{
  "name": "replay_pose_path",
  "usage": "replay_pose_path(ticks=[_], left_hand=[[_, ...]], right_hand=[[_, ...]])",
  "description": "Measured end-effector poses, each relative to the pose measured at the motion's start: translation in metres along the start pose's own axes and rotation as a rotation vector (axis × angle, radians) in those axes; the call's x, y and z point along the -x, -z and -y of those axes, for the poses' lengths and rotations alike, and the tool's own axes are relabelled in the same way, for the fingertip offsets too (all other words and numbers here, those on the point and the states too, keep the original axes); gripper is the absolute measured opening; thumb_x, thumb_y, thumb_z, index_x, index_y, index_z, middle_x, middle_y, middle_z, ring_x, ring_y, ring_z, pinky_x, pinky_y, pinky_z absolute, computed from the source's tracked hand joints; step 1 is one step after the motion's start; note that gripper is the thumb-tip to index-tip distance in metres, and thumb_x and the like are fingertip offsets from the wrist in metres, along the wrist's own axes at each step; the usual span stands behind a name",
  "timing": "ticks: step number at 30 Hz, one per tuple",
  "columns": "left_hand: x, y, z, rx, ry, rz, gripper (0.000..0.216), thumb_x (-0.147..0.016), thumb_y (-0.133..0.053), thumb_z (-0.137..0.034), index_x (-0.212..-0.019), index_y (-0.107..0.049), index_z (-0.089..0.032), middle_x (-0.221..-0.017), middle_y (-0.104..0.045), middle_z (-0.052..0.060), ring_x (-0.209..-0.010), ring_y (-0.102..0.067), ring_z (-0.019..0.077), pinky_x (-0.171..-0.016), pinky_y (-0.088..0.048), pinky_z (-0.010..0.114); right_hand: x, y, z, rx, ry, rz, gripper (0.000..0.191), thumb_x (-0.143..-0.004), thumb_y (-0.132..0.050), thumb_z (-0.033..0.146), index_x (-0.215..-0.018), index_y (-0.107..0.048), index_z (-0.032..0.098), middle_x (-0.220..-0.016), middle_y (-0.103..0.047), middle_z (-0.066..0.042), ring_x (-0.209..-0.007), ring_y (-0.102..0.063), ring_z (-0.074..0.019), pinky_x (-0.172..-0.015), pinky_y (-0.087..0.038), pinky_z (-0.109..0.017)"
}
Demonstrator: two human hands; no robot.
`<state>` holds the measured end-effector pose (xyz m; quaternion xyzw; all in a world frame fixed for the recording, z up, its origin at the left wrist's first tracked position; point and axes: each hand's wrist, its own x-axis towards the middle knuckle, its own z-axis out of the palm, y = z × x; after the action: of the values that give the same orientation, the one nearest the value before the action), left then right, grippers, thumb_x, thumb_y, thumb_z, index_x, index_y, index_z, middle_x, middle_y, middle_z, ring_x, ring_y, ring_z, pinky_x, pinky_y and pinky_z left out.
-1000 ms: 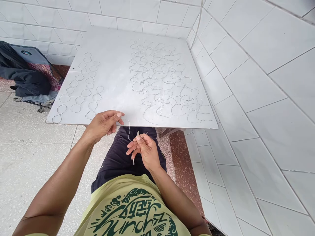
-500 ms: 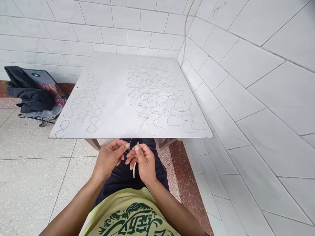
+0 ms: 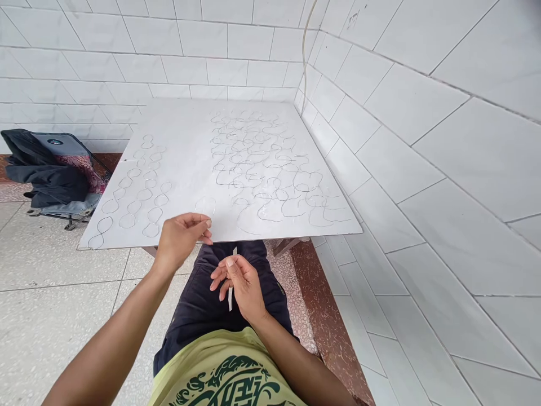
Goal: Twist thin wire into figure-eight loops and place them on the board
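Note:
My left hand (image 3: 181, 235) is over the table's front edge, thumb and forefinger pinched on a thin wire looped into rings (image 3: 205, 199). The loops stand out faintly against the white tabletop. Lower down, above my lap, my right hand (image 3: 242, 285) has its thumb pressed to the forefinger, the other fingers loosely curled. A narrow white strip (image 3: 230, 300) shows above and below those fingers and seems gripped in them. Wire pieces twisted into joined rings (image 3: 144, 194) lie in rows on the left of the table. Many loose curved wires (image 3: 270, 163) spread over its right side.
The white tabletop (image 3: 181, 152) reaches back to a tiled wall (image 3: 207, 39), with another tiled wall (image 3: 406, 152) close on the right. A folding chair (image 3: 70, 166) holding dark cloth stands at left. A pale cable (image 3: 304, 56) hangs in the corner.
My left hand has moved up and left, away from my right hand, carrying the looped wire over the table. My right hand has dropped slightly. The view has shifted a little.

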<state>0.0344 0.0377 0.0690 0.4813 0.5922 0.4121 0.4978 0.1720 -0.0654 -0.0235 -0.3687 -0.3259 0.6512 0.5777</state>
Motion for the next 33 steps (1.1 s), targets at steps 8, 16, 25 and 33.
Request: replay_pose_path(ticks=[8,16,25,33], left_hand=[[-0.114,-0.005,-0.015,-0.091,-0.021,0.129,0.012,-0.07,-0.085,-0.017,-0.073,-0.075,-0.011,-0.065,-0.072,0.008,-0.056,-0.07,0.0182,-0.067,-0.063,0.034],[-0.137,-0.014,-0.016,-0.338,0.025,0.115,0.007,-0.074,-0.08,-0.014,-0.078,-0.074,-0.014,-0.074,-0.077,0.009,-0.063,-0.077,0.0222,-0.057,-0.052,0.027],[-0.115,0.006,-0.037,-0.528,-0.036,0.016,0.015,-0.078,-0.077,-0.025,-0.091,-0.077,-0.017,-0.079,-0.077,0.008,-0.057,-0.071,0.0194,-0.046,-0.039,0.026],[-0.111,0.095,-0.055,-0.742,-0.126,-0.276,0.017,-0.081,-0.071,-0.028,-0.092,-0.079,-0.017,-0.068,-0.071,0.006,-0.051,-0.057,0.0159,-0.047,-0.037,0.026]], right_hand=[[0.011,0.017,-0.023,0.015,-0.126,-0.073,0.045,-0.093,-0.065,0.062,-0.089,-0.062,0.017,-0.075,-0.073,-0.005,-0.054,-0.07,-0.0155,-0.036,-0.046,-0.019],[0.008,0.02,-0.037,0.017,-0.195,-0.089,0.048,-0.088,-0.068,0.065,-0.085,-0.061,0.017,-0.068,-0.071,-0.003,-0.047,-0.065,-0.0145,-0.034,-0.044,-0.02],[0.009,0.029,-0.042,0.02,-0.213,-0.095,0.048,-0.088,-0.067,0.065,-0.086,-0.062,0.017,-0.068,-0.072,-0.003,-0.047,-0.066,-0.0144,-0.035,-0.045,-0.02],[0.029,0.07,-0.06,0.099,-0.284,-0.193,0.052,-0.084,-0.073,0.068,-0.084,-0.063,0.017,-0.067,-0.071,-0.004,-0.046,-0.064,-0.0138,-0.037,-0.044,-0.02]])
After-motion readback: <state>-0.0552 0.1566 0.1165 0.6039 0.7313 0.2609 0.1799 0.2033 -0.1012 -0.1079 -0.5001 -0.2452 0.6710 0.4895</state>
